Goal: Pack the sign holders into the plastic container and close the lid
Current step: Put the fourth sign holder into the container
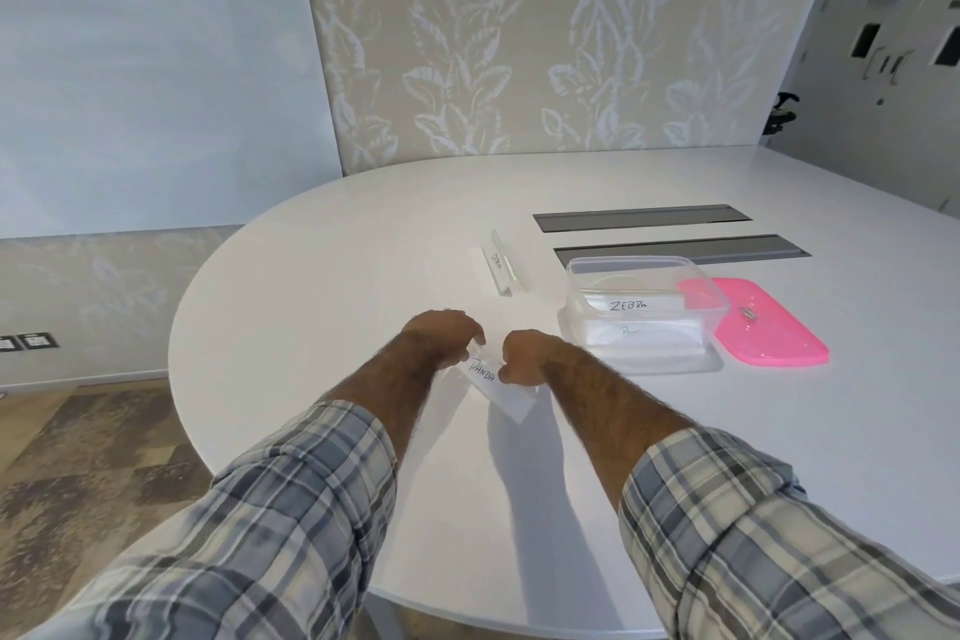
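Note:
Both my hands hold a clear sign holder marked "PANDA" (493, 387) just above the white table (322, 286). My left hand (447, 335) grips its far end, and my right hand (524, 356) is closed on its middle. A second sign holder (500, 269) stands on the table further back. To the right sits the clear plastic container (644, 314), uncovered, with a "ZEBRA" sign holder (631, 305) and another one inside. Its pink lid (763, 327) lies flat on the table beside it, on the right.
Two grey cable slots (644, 218) run across the table behind the container. The table's rounded edge curves along the left, with patterned carpet (88, 452) below it. A leaf-patterned wall panel (519, 31) stands behind the table.

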`<action>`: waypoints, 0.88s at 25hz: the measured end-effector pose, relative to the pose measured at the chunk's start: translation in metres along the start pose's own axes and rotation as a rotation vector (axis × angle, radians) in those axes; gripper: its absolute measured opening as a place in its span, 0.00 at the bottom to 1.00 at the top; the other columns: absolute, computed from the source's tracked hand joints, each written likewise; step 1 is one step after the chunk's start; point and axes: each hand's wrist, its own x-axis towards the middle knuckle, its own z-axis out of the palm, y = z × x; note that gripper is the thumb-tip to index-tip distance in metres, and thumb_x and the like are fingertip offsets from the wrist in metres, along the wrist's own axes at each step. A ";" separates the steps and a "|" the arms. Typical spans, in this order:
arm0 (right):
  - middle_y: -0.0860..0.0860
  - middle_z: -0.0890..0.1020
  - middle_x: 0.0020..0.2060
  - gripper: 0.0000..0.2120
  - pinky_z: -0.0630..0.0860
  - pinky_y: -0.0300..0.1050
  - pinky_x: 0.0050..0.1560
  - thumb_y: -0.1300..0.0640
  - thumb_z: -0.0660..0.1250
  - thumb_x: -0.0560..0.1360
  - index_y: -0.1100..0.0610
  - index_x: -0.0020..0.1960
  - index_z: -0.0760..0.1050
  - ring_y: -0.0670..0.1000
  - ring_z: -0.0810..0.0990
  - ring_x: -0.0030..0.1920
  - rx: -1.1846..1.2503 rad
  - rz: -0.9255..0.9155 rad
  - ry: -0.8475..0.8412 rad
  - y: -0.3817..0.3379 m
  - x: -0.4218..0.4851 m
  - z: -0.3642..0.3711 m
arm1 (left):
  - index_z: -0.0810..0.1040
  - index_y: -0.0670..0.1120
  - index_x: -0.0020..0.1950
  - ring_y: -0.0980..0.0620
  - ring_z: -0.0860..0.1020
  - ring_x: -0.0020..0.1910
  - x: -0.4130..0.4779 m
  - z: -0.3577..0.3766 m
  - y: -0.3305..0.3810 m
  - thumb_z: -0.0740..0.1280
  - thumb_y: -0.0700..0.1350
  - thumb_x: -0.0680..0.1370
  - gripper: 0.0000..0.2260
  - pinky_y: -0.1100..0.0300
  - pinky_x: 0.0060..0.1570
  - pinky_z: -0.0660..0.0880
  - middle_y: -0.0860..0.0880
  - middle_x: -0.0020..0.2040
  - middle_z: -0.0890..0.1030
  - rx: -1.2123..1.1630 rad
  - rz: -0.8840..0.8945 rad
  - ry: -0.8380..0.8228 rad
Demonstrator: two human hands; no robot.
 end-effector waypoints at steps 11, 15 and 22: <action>0.54 0.77 0.64 0.20 0.72 0.53 0.64 0.65 0.57 0.74 0.59 0.65 0.72 0.57 0.76 0.64 -0.115 -0.004 0.054 0.025 0.001 0.005 | 0.71 0.57 0.71 0.49 0.73 0.66 0.000 0.009 -0.020 0.71 0.45 0.73 0.27 0.53 0.58 0.71 0.53 0.68 0.75 -0.042 -0.064 -0.077; 0.55 0.80 0.58 0.14 0.74 0.51 0.57 0.65 0.58 0.73 0.59 0.57 0.74 0.58 0.79 0.58 -0.186 -0.008 0.094 0.027 0.004 0.004 | 0.74 0.57 0.67 0.49 0.76 0.62 0.002 0.016 -0.024 0.72 0.45 0.73 0.23 0.56 0.51 0.68 0.53 0.64 0.77 -0.092 -0.075 -0.044; 0.55 0.79 0.59 0.17 0.75 0.50 0.58 0.56 0.66 0.74 0.58 0.61 0.74 0.57 0.78 0.59 -0.122 -0.052 0.135 0.024 0.014 0.011 | 0.74 0.57 0.68 0.51 0.74 0.64 0.006 0.022 -0.024 0.71 0.47 0.73 0.23 0.56 0.55 0.69 0.54 0.65 0.76 -0.151 -0.076 -0.004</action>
